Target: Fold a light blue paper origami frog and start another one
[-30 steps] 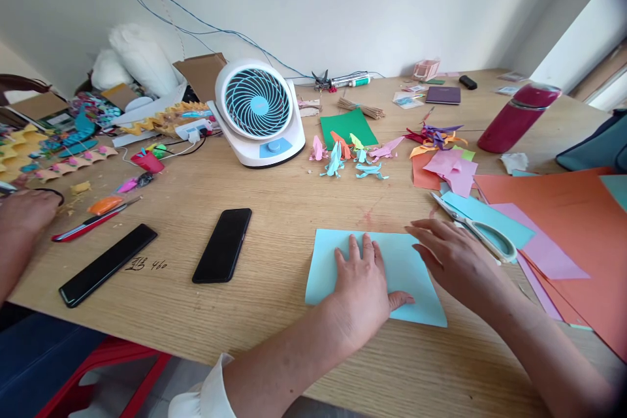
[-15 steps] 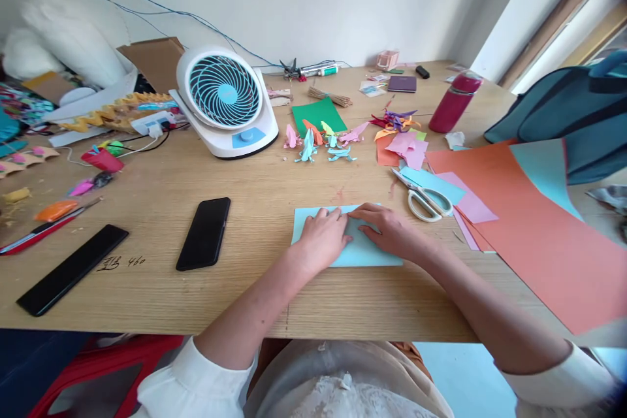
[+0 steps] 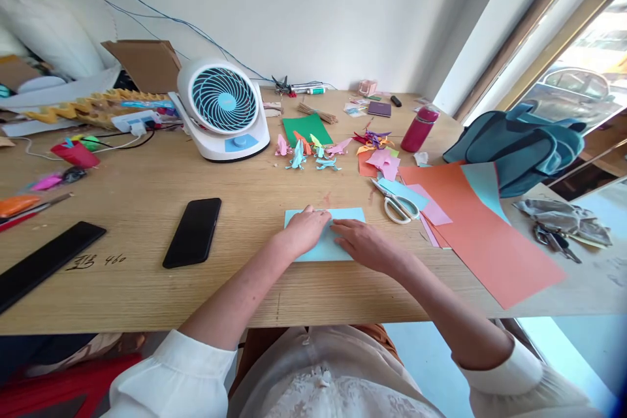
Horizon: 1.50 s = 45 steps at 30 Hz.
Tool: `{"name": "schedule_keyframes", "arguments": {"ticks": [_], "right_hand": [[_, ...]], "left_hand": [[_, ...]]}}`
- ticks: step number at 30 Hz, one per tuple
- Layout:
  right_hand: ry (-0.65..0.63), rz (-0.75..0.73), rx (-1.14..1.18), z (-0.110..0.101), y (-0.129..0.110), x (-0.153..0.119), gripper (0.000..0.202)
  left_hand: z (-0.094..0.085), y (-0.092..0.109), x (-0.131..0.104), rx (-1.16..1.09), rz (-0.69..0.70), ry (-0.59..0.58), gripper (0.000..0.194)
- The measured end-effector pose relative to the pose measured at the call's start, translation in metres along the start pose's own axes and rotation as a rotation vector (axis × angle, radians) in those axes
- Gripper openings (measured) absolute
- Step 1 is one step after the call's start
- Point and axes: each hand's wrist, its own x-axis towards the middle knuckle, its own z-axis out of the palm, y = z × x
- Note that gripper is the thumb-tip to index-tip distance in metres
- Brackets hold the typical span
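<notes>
A light blue sheet of paper (image 3: 321, 251) lies flat on the wooden table in front of me. On its left part rests my left hand (image 3: 307, 230), fingers bent and drawn together near the sheet's upper edge; whether they pinch the paper is hard to see. My right hand (image 3: 360, 243) lies over the right part, palm down with its fingers stretched toward the left hand. Beyond the sheet sit several small folded paper figures (image 3: 298, 155) in pink, orange, yellow and blue, close to a green sheet (image 3: 308, 127).
White-handled scissors (image 3: 400, 208) lie right of the paper, beside a large orange sheet (image 3: 470, 228). A black phone (image 3: 192, 233) and a fan (image 3: 225, 104) are on the left. Farther right stand a red bottle (image 3: 420, 129) and a teal bag (image 3: 509, 147).
The view has turned rightward, bringing keys and more of the bag into sight. My right hand's fingers have shifted down from the sheet's upper edge and lie flatter on it.
</notes>
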Motion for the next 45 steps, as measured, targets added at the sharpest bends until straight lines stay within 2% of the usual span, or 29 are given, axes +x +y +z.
{"name": "schedule_keyframes", "arguments": {"ticks": [8,17,25,37,41,45], "right_hand": [[-0.015,0.009,-0.022,0.004,-0.039,-0.006,0.026],[0.009,-0.007,-0.065,0.014,-0.056,-0.024,0.026],[0.079,-0.013,-0.111,0.026,-0.064,-0.035,0.041],[0.068,-0.033,-0.179,0.033,-0.077,-0.055,0.043],[0.136,-0.061,-0.181,0.036,-0.077,-0.059,0.041],[0.262,-0.087,-0.122,0.027,-0.072,-0.066,0.029]], "left_hand": [[0.0,0.007,0.003,0.046,-0.037,-0.035,0.037],[0.0,0.016,0.006,0.106,-0.084,-0.055,0.034],[0.005,0.022,0.006,0.167,-0.089,-0.04,0.027],[0.02,0.033,-0.001,0.201,-0.126,0.07,0.041],[0.028,0.035,-0.003,0.219,-0.14,0.115,0.047],[0.034,0.038,-0.005,0.221,-0.163,0.119,0.051]]}}
